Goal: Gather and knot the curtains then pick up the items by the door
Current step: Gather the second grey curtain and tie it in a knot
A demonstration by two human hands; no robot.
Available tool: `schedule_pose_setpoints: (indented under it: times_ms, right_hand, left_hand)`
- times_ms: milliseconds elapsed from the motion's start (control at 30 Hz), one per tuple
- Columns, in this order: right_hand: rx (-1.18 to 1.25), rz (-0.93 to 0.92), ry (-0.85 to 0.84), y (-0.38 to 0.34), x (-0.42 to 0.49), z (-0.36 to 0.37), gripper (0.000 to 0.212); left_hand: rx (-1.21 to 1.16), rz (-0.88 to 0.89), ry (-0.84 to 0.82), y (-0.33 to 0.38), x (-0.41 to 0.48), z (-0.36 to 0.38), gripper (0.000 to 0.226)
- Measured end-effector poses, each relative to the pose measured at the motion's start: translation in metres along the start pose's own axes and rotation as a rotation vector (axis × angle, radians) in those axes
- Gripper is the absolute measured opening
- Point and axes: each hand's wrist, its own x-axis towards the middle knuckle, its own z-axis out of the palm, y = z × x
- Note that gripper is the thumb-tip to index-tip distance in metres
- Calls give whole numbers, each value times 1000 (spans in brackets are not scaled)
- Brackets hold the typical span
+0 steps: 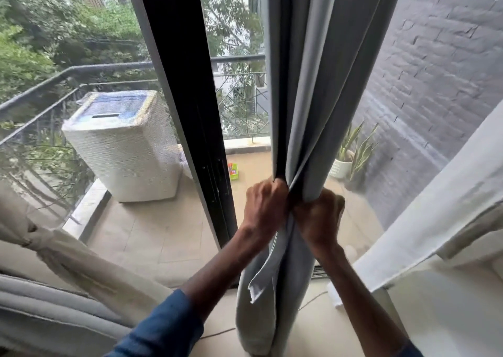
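Head view, and I read it from the left. At the far left a pale curtain [46, 243] already hangs in a knot, bunched tight at one point so its cloth stays off the glass; that one looks done to me. Past it, outside the pane, a wrapped washing machine [122, 144] stands on the balcony, apart from the work. The black door frame [187, 98] rises next, and on the balcony floor just beyond it I see a small green and orange box [233, 171], possibly one of the items by the door, though I cannot be sure.

Then my hands. The left hand [265, 201] is closed in a fist on the near edge of the grey curtain [307, 84], and the right hand [317, 218] is closed on the same cloth from the other side, knuckles almost touching. I hold it so, both grips at one height, to squeeze the loose folds into a single rope: above the hands the pleats fan out wide, below them the cloth falls narrow to the floor with one flap [262, 272] hanging free. I judge this is still the gathering stage, the knot not yet begun.

To the right, a potted plant [351, 155] sits outside by the grey brick wall [435, 71], and a white sheer curtain [435, 220] slants across the corner, not yet gathered.
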Motion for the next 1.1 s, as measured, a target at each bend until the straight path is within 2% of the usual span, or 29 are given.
schedule_pose_setpoints:
  times_ms: [133, 267, 333, 400, 433, 533, 633, 667, 767, 867, 900, 933, 1033, 1100]
  right_hand:
    - [-9, 11, -4, 11, -18, 11, 36]
    - [14, 42, 7, 18, -18, 15, 42]
    - [2, 135, 9, 24, -13, 16, 49]
    - [-12, 261, 8, 30, -10, 20, 56]
    - [-8, 312, 12, 31, -9, 21, 57]
    - [3, 372, 18, 32, -7, 26, 52]
    - [1, 360, -2, 32, -8, 31, 50]
    - [-7, 356, 0, 33, -9, 33, 48]
    - [-25, 382, 11, 35, -6, 34, 47]
    - [-34, 438, 13, 42, -4, 36, 49]
    - [-39, 443, 15, 45, -3, 36, 51]
    - [-42, 444, 18, 46, -3, 36, 54]
    - [-36, 428, 35, 45, -1, 34, 56]
    - [-54, 387, 40, 40, -3, 32, 53]
  left_hand:
    - [-40, 16, -47, -4, -15, 13, 43]
    - [-40, 73, -17, -8, -13, 22, 29]
    - [-62, 90, -21, -16, -10, 29, 38]
    - [-134, 120, 3, -26, -9, 38, 37]
    - [-168, 131, 33, -32, -10, 43, 37]
    - [-272, 52, 69, -40, -18, 54, 53]
    - [-354, 68, 271, -42, -21, 54, 34]
    - [-381, 59, 344, -40, -20, 53, 35]
    - [-544, -74, 474, -36, -19, 51, 58]
    - [-835, -432, 418, -27, -17, 47, 70]
    - [-885, -490, 388, -26, -16, 45, 69]
    - [-837, -485, 367, -28, -14, 44, 63]
    - [-425, -316, 296, -39, -7, 41, 31]
    - [-297, -297, 218, -41, -2, 40, 34]
